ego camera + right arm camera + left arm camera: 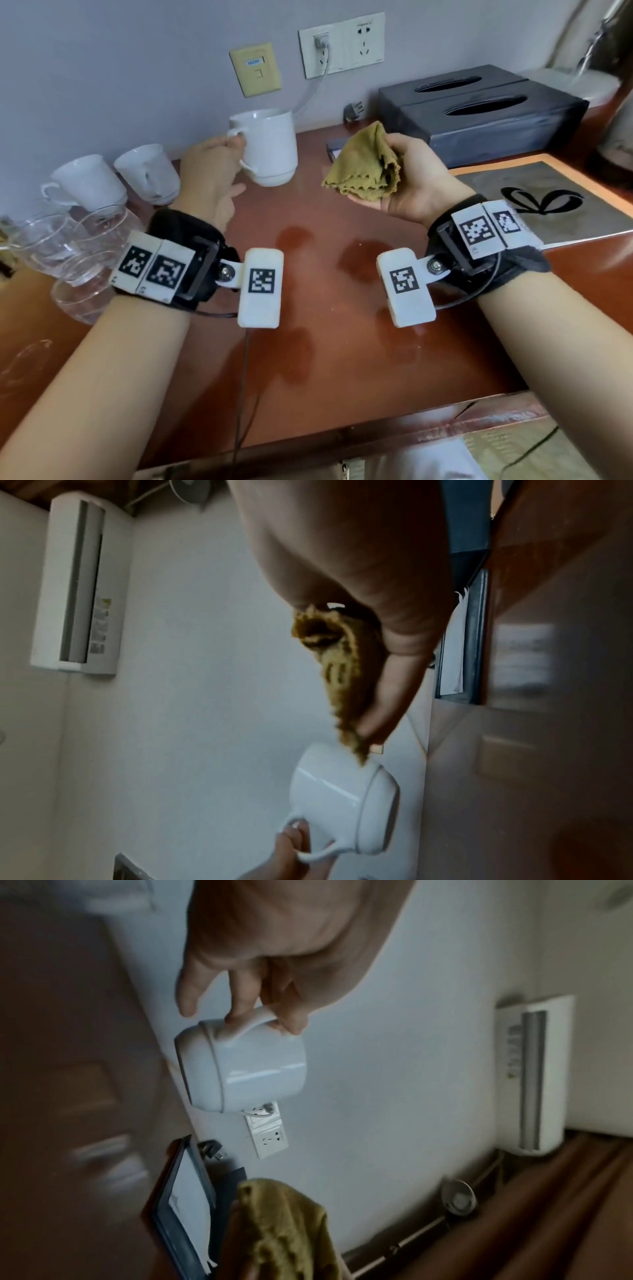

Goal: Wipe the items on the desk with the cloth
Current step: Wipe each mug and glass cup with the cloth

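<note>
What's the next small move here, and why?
Probably bring the cloth in the right hand across to the mug. The left hand holds the mug by its handle above the desk, and the two are still apart.

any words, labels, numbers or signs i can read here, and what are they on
No text reads clearly.
Blue label on the beige wall plate: too blurred.
Small print at the top of the white socket panel: too small.
Stickers on the air conditioner: blurred.
Black-and-white square code markers on the wrist bands: patterns, no words.
</note>
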The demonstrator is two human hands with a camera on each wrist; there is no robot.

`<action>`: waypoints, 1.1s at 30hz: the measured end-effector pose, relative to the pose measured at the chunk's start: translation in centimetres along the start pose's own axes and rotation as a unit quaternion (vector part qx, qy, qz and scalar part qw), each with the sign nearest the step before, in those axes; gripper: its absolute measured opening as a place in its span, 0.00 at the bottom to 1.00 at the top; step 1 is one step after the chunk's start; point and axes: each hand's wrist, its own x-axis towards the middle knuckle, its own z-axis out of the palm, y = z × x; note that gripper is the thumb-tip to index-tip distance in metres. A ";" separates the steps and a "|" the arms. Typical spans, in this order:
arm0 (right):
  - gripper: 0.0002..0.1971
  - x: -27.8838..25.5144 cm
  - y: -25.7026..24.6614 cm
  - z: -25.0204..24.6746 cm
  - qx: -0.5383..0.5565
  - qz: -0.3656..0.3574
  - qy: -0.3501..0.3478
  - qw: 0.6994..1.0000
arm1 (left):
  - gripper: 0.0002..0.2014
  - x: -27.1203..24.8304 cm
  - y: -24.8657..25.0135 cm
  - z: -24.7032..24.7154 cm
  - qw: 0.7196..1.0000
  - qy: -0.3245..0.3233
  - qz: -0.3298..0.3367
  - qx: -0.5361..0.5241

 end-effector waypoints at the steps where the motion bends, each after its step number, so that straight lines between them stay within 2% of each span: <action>1: 0.16 0.3 -0.3 -0.1 0.000 -0.005 0.011 1.000 | 0.04 0.8 -0.3 0.2 1.000 0.003 -0.023 -0.004; 3: 0.12 0.9 -1.0 0.1 -0.045 -0.018 0.036 0.998 | 0.06 2.2 -1.0 0.9 0.998 0.017 -0.044 -0.040; 5: 0.09 1.7 -1.7 0.6 -0.185 -0.050 0.081 0.978 | 0.06 3.4 -1.3 1.9 0.996 0.032 -0.046 -0.064; 7: 0.11 2.7 -2.3 1.0 -0.359 -0.101 0.110 0.921 | 0.07 4.1 -1.5 3.0 0.997 0.023 -0.046 -0.057; 9: 0.12 4.4 -2.9 1.5 -0.476 -0.128 0.104 0.864 | 0.03 4.8 -1.6 4.4 0.998 0.015 -0.049 -0.042; 12: 0.18 7.3 -4.1 2.2 -0.614 -0.089 0.086 0.779 | 0.13 5.9 -2.0 5.8 0.998 0.026 -0.055 -0.028; 14: 0.20 8.8 -4.7 2.7 -0.702 -0.052 0.060 0.707 | 0.13 6.5 -2.6 6.5 0.998 0.019 -0.064 -0.022; 15: 0.21 9.4 -5.0 3.0 -0.725 -0.032 0.043 0.687 | 0.13 6.8 -3.0 6.8 0.997 0.023 -0.066 -0.027; 16: 0.21 10.1 -5.0 3.3 -0.731 -0.007 0.020 0.682 | 0.12 6.9 -3.3 7.0 0.996 0.028 -0.074 -0.035; 17: 0.22 11.0 -5.0 3.5 -0.722 0.032 -0.009 0.691 | 0.10 7.3 -3.7 7.2 0.996 0.036 -0.074 -0.039; 19: 0.21 12.5 -5.2 3.5 -0.709 0.079 -0.057 0.699 | 0.02 7.7 -4.3 7.5 0.995 0.040 -0.078 -0.053; 21: 0.17 13.9 -5.5 3.3 -0.705 0.107 -0.053 0.699 | 0.07 8.2 -4.9 7.6 0.993 0.040 -0.086 -0.071; 23: 0.19 14.3 -5.4 3.5 -0.689 0.139 -0.091 0.706 | 0.08 8.5 -5.5 7.7 0.992 0.033 -0.090 -0.079; 25: 0.21 14.3 -5.1 3.7 -0.683 0.110 -0.099 0.715 | 0.11 8.5 -5.8 7.9 0.993 0.024 -0.088 -0.069; 28: 0.28 14.8 -4.7 3.3 -0.674 0.055 -0.052 0.734 | 0.12 8.6 -5.7 7.8 0.996 0.018 -0.080 -0.041; 33: 0.31 15.3 -4.4 2.9 -0.657 0.052 -0.034 0.751 | 0.06 9.0 -5.4 7.6 0.997 0.006 -0.073 -0.021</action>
